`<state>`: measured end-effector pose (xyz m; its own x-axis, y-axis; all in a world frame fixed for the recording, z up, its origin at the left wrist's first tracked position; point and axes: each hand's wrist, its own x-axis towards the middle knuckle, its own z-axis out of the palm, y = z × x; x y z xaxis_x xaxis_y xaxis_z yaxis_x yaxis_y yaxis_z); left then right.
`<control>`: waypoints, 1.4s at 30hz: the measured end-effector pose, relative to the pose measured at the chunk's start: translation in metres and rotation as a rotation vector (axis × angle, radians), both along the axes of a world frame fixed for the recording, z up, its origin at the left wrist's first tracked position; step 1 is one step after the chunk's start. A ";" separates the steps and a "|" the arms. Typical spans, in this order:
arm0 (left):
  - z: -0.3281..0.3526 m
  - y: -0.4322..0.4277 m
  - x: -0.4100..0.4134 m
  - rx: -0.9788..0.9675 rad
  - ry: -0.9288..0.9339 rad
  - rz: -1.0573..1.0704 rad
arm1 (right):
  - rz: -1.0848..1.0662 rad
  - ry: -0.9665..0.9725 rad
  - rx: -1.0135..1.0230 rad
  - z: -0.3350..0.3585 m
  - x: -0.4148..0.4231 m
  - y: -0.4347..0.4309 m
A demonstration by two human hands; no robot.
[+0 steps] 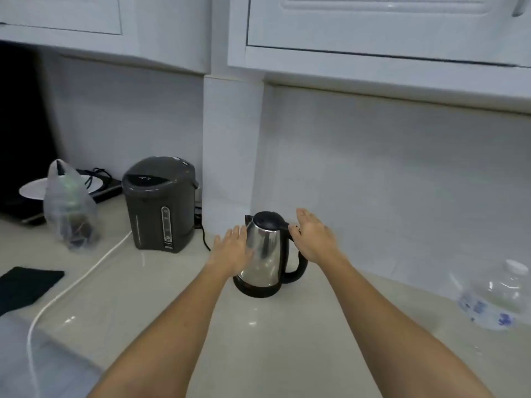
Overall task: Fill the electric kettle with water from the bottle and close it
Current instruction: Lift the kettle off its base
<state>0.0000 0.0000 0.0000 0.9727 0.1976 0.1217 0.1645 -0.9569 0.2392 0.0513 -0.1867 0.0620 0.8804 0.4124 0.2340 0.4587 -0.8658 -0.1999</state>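
Kettle (263,254) first: it stands upright on the tabletop (258,340), near the middle of my view, close to the back wall at the foot of a white pillar. Its steel body sits on a black base, the black lid (267,221) is down, the spout points left and the black handle (297,265) curves out to the right.

Going by size, I see white cabinets (373,24) across the top, with a pale wall below them. The tabletop is light and glossy. At its far left lies a dark cooktop (17,208) carrying a white plate (34,189). A grey water boiler (161,205) stands left of the kettle, well apart from it. A clear plastic bag (69,208) with dark contents sits in front of the plate. At the right edge the bottle (494,297) lies tilted on the tabletop, clear with blue print and a white cap, well apart from the kettle. A dark cloth (26,285) lies at the left edge, and a white cable (71,288) runs across the tabletop past it.

My left hand (230,254) is flat against the kettle's left side, its grip released, fingers straight. My right hand (313,237) is beside the top of the handle, fingers spread and grip released; I cannot tell whether it touches.
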 end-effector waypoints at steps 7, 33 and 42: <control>-0.039 0.026 0.052 -0.120 -0.045 -0.103 | -0.064 0.104 -0.015 -0.014 0.053 0.051; -0.115 0.013 0.085 -0.362 -0.430 -0.200 | -0.349 0.130 0.048 -0.042 0.102 0.112; -0.120 0.011 0.087 -0.360 -0.400 -0.162 | -0.360 0.056 0.096 -0.048 0.100 0.119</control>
